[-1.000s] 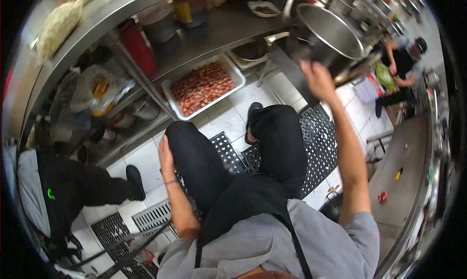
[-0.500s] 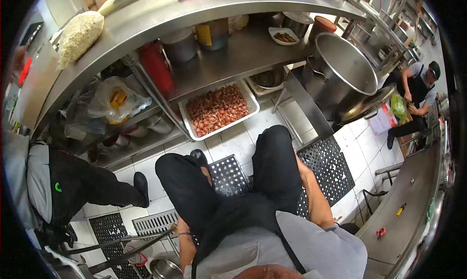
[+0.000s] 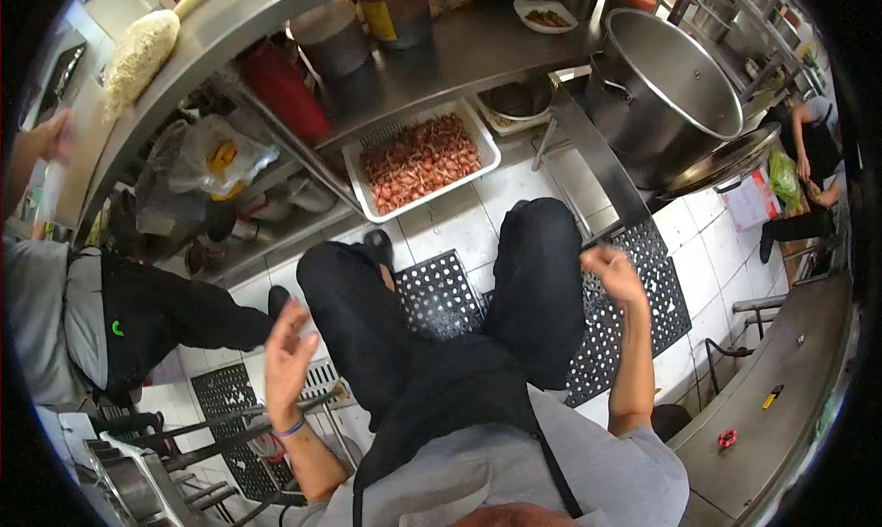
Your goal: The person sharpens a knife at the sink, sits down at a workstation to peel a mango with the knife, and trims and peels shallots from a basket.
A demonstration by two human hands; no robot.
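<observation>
My left hand (image 3: 290, 354) is raised beside my left knee, its fingers apart and nothing in it. Near my right knee is my right hand (image 3: 617, 274), loosely curled with the fingers partly apart; no object shows in it. Neither hand touches anything that I can make out. On the floor ahead of my knees, a white plastic crate (image 3: 436, 199) holds many reddish shallots (image 3: 427, 164), and both hands are well short of it. A black perforated mat (image 3: 439, 297) lies between my feet.
A large steel pot (image 3: 666, 90) stands ahead to the right, beside a steel shelf (image 3: 459, 63). One person (image 3: 165, 302) stands at my left; another (image 3: 813, 146) sits far right by green leaves (image 3: 784, 180). A metal counter (image 3: 753, 408) with a yellow-and-black cutter (image 3: 773, 397) runs along my right.
Both hands have come up from low at my sides to beside my knees. The view has shifted slightly. A hand of the person on the left now shows above the counter.
</observation>
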